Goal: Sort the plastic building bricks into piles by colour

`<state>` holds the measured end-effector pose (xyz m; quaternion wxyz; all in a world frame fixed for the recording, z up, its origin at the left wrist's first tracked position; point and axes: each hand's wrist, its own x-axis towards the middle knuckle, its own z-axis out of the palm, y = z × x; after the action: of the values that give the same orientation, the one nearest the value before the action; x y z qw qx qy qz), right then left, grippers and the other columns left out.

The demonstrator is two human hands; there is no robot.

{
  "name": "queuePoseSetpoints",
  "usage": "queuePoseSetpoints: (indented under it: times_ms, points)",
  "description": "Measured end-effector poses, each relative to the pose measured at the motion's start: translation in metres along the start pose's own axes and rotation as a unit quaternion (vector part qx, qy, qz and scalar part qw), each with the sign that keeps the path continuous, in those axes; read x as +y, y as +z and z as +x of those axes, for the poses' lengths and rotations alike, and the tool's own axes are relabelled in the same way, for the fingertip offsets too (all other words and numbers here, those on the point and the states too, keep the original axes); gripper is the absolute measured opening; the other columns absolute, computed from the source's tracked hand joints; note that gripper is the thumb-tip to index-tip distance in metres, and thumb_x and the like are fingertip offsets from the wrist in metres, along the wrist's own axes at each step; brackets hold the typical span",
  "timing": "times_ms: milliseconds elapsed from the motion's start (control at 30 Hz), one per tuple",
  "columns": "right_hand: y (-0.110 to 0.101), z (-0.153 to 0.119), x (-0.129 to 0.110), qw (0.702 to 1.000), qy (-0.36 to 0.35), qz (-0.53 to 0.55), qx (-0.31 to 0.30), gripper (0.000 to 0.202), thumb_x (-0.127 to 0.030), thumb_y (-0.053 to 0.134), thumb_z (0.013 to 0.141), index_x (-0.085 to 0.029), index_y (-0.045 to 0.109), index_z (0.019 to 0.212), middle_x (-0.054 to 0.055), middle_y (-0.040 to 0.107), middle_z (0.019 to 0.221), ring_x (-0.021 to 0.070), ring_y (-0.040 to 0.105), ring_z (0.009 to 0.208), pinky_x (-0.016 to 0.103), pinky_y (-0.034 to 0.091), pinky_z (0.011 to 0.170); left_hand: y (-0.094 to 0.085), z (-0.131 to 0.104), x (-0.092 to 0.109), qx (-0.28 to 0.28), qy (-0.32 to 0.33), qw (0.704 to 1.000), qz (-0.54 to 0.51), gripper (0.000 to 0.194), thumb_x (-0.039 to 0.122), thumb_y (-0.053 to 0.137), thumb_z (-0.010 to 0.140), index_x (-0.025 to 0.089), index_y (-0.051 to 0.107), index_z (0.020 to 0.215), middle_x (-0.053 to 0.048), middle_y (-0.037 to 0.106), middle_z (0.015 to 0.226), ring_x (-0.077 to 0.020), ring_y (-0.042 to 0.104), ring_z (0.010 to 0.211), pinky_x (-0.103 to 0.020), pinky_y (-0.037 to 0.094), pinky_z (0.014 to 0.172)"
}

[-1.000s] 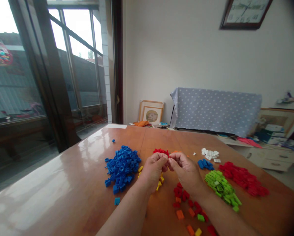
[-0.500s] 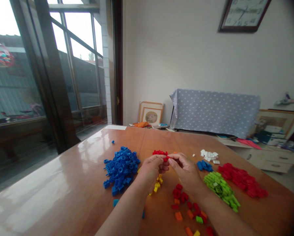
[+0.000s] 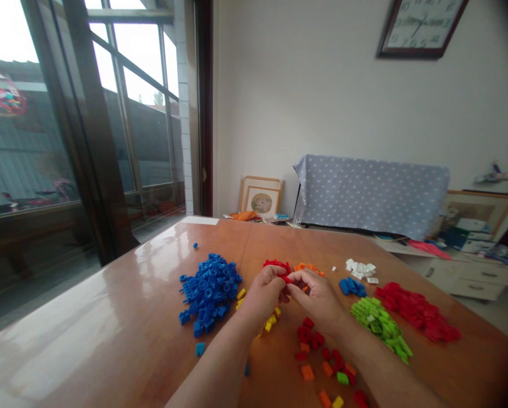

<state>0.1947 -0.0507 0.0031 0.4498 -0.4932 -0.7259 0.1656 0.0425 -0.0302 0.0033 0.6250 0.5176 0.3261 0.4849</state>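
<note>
My left hand (image 3: 267, 289) and my right hand (image 3: 315, 292) meet over the middle of the table, fingertips pinched on a small red toy brick (image 3: 285, 278). Fingers cover much of that brick, so its exact shape is hidden. Just behind them lies a pile of red bricks (image 3: 274, 264), with orange bricks (image 3: 308, 268) to its right. Yellow bricks (image 3: 271, 323) show partly beneath my left hand. Nearer me, below my right hand, red, orange, green and yellow bricks (image 3: 317, 340) lie scattered.
On the brown table (image 3: 122, 323), a large blue pile (image 3: 211, 289) stands left of my hands. To the right are white pieces (image 3: 361, 268), a few blue bricks (image 3: 353, 287), a lime-green heap (image 3: 381, 326) and a long red heap (image 3: 419, 311). A cloth-covered object (image 3: 372, 195) stands beyond.
Both hands have dropped slightly and tilted, still pinching the red brick. More of the orange bricks behind them and the yellow bricks on the left now shows.
</note>
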Motion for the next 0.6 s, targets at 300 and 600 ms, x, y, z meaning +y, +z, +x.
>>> queuePoseSetpoints:
  times_ms: [300,600]
  points:
    - [-0.002,0.001,0.012,0.999,0.022,-0.012,0.032,0.010,-0.029,0.059,0.085,-0.021,0.064,0.081,-0.001,0.062,0.075,0.0156,0.055,0.068,0.027,0.042,0.062,-0.010,0.003,0.008,0.078,0.017,0.997,-0.015,0.031,0.019,0.063,0.071,0.016,0.062,0.101,-0.003,0.067,0.071,-0.0128,0.060,0.056,-0.023,0.041,0.056]
    - [0.001,0.014,0.030,0.990,0.034,-0.130,0.049,0.016,-0.034,0.055,0.088,-0.022,0.063,0.082,0.001,0.063,0.080,0.0171,0.058,0.073,0.028,0.042,0.067,-0.050,0.020,0.014,0.247,0.054,0.959,-0.126,0.030,0.034,0.067,0.073,0.016,0.058,0.095,-0.003,0.067,0.069,-0.0100,0.056,0.051,-0.021,0.036,0.051]
